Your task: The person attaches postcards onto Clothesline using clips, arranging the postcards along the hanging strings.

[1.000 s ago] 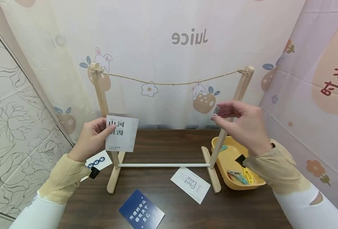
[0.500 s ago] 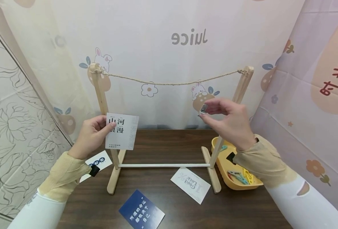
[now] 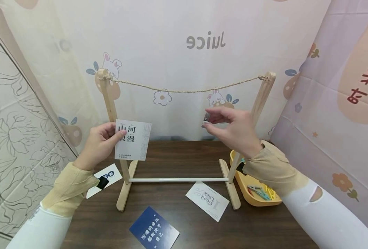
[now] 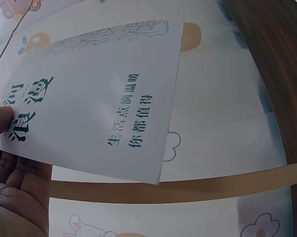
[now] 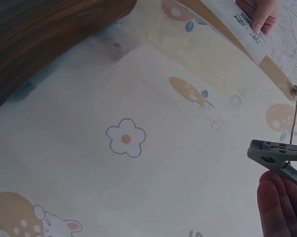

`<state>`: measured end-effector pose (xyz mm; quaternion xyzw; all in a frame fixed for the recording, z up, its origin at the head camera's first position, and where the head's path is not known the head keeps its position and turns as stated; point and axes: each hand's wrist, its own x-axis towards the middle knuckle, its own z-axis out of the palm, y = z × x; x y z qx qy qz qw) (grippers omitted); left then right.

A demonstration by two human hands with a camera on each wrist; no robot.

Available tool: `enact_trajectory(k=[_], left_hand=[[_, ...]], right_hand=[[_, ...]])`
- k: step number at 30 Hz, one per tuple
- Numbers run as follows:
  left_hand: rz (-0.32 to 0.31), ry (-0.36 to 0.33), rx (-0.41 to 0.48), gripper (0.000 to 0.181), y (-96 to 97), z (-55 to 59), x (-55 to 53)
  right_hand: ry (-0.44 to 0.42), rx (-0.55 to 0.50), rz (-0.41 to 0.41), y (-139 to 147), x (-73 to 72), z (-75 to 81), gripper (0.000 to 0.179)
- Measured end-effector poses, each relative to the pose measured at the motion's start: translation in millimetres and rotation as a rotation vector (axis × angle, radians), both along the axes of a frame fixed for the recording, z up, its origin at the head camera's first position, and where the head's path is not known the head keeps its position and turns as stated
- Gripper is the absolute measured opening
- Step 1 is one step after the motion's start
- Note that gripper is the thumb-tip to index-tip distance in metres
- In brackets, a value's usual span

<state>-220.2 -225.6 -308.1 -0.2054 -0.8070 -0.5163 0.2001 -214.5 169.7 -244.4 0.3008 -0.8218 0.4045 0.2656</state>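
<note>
My left hand (image 3: 99, 145) pinches a white card (image 3: 133, 140) with dark Chinese characters by its left edge, thumb over the print. The card stands upright before the left post of the wooden rack, below the rope. My right hand (image 3: 233, 128) pinches a small grey clothespin (image 3: 206, 118) between thumb and fingers, below the right half of the rope (image 3: 188, 91). In the right wrist view the clothespin (image 5: 277, 157) shows its spring, with its far end pointing away from the fingers. The left wrist view shows the card (image 4: 94, 103) slightly bowed, fingers behind it.
A yellow basket (image 3: 255, 199) with several coloured clothespins stands right of the rack, partly behind my right arm. On the dark table lie a blue card (image 3: 154, 226), a white "Good Luck" card (image 3: 207, 200) and another white card (image 3: 113, 176). A white bar (image 3: 179, 180) joins the rack's feet.
My right hand has moved left with the clothespin, away from the right post and toward the rack's middle. My left hand has raised the card slightly.
</note>
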Motion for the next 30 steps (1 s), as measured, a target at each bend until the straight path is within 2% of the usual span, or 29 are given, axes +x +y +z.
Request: enact_trajectory(k=[6,16,22,30], left_hand=[[0.002,0.014,0.002,0.014,-0.6,3.8,-0.4],[-0.007,0.022,0.010,0.015,0.4,12.0,-0.2],[-0.002,0.030,0.004,0.016,-0.7,15.8,-1.3],[-0.008,0.044,0.001,0.017,-1.9,22.7,-2.0]], right_hand=[[-0.006,0.007,0.030,-11.4,-1.0,2.3,0.034],[0.026,-0.040,0.145,-33.9,-2.7,10.7,0.032],[0.056,-0.052,0.173,-45.3,-2.5,15.9,0.031],[0.050,-0.072,0.213,-58.9,-4.1,23.9,0.030]])
